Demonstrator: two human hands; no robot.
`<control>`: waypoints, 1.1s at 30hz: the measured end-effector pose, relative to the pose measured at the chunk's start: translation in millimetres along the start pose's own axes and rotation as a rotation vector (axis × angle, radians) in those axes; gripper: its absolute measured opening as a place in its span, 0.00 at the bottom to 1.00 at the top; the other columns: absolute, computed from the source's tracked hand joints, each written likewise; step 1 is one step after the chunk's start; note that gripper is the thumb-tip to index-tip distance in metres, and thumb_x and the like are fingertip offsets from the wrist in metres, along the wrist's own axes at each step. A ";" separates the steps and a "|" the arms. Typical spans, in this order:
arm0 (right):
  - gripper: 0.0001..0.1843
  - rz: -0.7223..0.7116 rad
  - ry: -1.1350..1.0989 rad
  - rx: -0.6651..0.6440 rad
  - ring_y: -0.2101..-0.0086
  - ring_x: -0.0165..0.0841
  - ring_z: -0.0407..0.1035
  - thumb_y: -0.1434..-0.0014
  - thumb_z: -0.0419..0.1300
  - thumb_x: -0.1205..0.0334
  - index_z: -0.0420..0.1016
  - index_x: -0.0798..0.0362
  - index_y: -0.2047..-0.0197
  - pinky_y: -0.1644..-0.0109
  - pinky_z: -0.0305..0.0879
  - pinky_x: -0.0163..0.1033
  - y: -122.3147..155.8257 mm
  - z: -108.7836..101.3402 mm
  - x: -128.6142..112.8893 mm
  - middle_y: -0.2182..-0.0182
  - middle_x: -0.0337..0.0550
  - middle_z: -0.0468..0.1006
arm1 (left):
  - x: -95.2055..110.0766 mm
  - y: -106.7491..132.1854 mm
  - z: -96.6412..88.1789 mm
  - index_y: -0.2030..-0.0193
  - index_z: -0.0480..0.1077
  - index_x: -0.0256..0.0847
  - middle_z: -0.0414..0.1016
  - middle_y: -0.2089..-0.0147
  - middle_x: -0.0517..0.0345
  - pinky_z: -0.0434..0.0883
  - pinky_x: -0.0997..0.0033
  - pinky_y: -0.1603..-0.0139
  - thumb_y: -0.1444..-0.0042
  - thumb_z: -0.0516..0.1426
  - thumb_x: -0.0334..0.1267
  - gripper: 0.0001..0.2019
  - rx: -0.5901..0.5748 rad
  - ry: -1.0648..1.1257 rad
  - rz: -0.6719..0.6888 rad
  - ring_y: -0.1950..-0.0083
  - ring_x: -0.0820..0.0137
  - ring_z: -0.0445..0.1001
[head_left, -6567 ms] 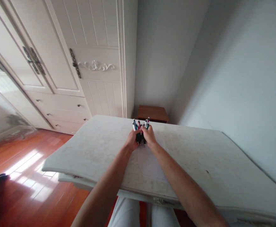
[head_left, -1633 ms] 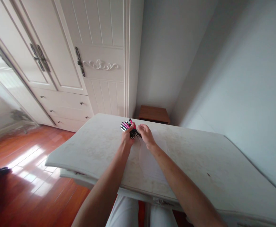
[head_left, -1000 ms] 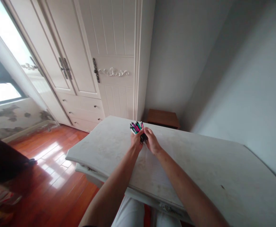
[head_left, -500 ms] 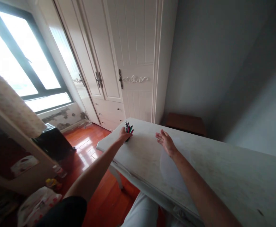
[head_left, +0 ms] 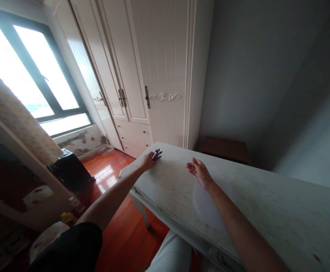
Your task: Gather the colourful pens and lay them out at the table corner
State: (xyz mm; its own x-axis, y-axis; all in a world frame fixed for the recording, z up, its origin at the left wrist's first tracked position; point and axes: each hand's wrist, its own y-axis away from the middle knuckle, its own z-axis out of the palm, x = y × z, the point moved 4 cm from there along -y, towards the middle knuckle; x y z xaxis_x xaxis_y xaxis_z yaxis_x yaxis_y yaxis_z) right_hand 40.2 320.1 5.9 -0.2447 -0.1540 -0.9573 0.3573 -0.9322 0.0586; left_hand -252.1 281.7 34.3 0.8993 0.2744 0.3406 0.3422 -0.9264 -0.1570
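Note:
My left hand (head_left: 148,161) is closed around a bunch of several pens (head_left: 157,154) near the far left end of the white table (head_left: 170,181). The pens' tips stick out past my fingers, dark with a bit of pink and white among them. To the right, my right hand (head_left: 199,172) hovers above the tabletop, palm turned toward the left, fingers apart and nothing in it. Beneath my right forearm lies a thin, see-through sheet (head_left: 206,206), partly covered by the arm.
Beyond the table stands a white wardrobe (head_left: 165,56) with a brown wooden box-like piece (head_left: 224,149) beside it. A black case (head_left: 71,170) is on the red floor at left, under the window (head_left: 46,64). A plastic bag (head_left: 47,238) lies lower left.
The pens in my left hand have tilted from nearly upright to leaning rightward. My right hand keeps about the same pose. The whole view has shifted slightly.

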 end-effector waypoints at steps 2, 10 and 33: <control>0.18 -0.003 0.011 -0.001 0.59 0.35 0.74 0.41 0.58 0.45 0.69 0.51 0.57 0.59 0.69 0.36 -1.2 -0.2 1.8 0.59 0.48 0.78 | -0.9 2.7 -0.9 0.55 0.66 0.42 0.76 0.56 0.45 0.70 0.57 0.58 0.50 0.57 0.34 0.14 0.012 -0.033 0.004 0.52 0.52 0.75; 0.20 -0.031 0.041 -0.017 0.61 0.35 0.75 0.44 0.61 0.44 0.70 0.51 0.58 0.58 0.69 0.37 -2.1 0.1 4.2 0.62 0.46 0.80 | -3.5 9.7 -4.3 0.53 0.66 0.40 0.76 0.55 0.43 0.69 0.61 0.59 0.48 0.56 0.35 0.14 0.037 -0.120 -0.036 0.53 0.54 0.75; 0.19 -0.051 0.121 -0.010 0.64 0.34 0.75 0.43 0.61 0.45 0.71 0.53 0.60 0.59 0.70 0.37 -1.1 0.3 3.3 0.64 0.46 0.80 | -9.7 35.2 -4.9 0.37 0.55 0.43 0.63 0.37 0.42 0.59 0.55 0.43 0.41 0.43 0.64 0.34 -0.003 -0.191 0.099 0.39 0.54 0.63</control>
State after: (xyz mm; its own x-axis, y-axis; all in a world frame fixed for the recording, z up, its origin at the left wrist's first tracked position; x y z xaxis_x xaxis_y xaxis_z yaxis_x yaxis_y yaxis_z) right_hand 38.7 320.6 2.7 -0.1522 -0.0656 -0.9862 0.3567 -0.9342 0.0071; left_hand -250.1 245.2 30.1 0.9637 0.2261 0.1417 0.2495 -0.9518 -0.1782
